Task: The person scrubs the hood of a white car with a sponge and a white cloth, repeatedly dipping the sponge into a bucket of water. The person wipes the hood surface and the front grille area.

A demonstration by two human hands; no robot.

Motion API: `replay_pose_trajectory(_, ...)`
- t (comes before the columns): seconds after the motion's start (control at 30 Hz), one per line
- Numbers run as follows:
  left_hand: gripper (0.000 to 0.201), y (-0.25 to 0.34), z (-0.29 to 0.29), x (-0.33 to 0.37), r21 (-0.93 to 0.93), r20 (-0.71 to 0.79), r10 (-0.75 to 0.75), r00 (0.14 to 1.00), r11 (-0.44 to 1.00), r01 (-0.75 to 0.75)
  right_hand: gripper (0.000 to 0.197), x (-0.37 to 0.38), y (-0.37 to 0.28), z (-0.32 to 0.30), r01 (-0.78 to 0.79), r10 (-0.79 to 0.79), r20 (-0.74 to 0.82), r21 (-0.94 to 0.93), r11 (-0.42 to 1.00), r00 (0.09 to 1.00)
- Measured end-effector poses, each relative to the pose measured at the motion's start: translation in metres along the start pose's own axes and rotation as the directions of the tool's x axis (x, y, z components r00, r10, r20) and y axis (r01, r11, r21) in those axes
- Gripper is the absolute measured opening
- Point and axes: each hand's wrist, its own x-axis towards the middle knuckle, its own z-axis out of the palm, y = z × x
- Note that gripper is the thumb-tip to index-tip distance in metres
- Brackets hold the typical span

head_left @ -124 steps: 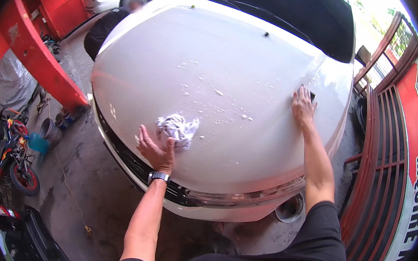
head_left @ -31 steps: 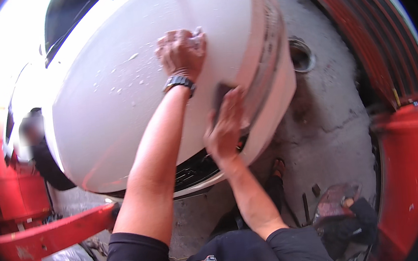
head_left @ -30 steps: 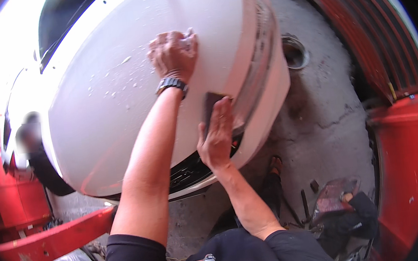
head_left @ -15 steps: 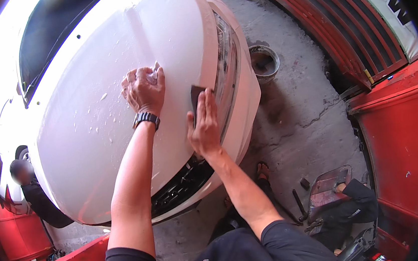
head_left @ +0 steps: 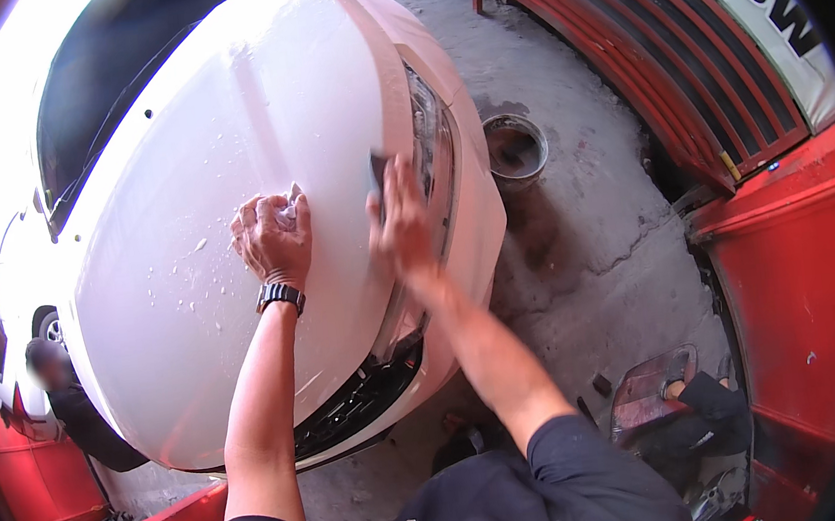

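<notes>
My left hand (head_left: 275, 242), with a dark watch at its wrist, rests on the white car hood (head_left: 156, 316), fingers curled round a crumpled whitish wet cloth (head_left: 290, 208). Most of the cloth is hidden under the palm. To its right, my right hand (head_left: 402, 224) presses a dark piece of sandpaper (head_left: 379, 170) flat against the hood's edge beside the headlight (head_left: 429, 124). That hand is slightly smeared by motion, and only one edge of the sandpaper shows past the fingers. Water drops and whitish suds (head_left: 200, 245) dot the hood left of my left hand.
A bucket (head_left: 520, 172) of murky water stands on the concrete floor right of the car. Beyond it runs a red metal bench (head_left: 640, 68). Another person's hand (head_left: 673, 390) is at a panel (head_left: 641, 390) lower right. Someone in dark clothing (head_left: 85, 413) is at the far left.
My right hand has slid the sandpaper away from me along the hood's edge. My left hand stays at about the same spot on the hood. The whole view has shifted slightly.
</notes>
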Motion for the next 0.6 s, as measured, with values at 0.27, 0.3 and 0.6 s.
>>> replay_pose_trajectory(0.27, 0.027, 0.002, 0.002, 0.004, -0.022, -0.014, 0.008, 1.0, 1.0, -0.009, 0.063, 0.081, 0.034, 0.006, -0.155, 0.151, 0.147, 0.019, 0.988, 0.978)
replay_pose_trajectory(0.3, 0.027, -0.002, 0.0, 0.001, -0.007, -0.01, 0.003, 1.0, 1.0, -0.003, 0.063, 0.049, 0.02, 0.005, -0.132, 0.131, 0.153, -0.009, 0.991, 0.979)
replay_pose_trajectory(0.6, 0.025, 0.016, 0.003, 0.008, -0.053, -0.003, 0.004, 1.0, 0.999, -0.004, 0.062, 0.21, 0.074, -0.006, -0.202, 0.181, 0.336, 0.028, 0.979, 0.924)
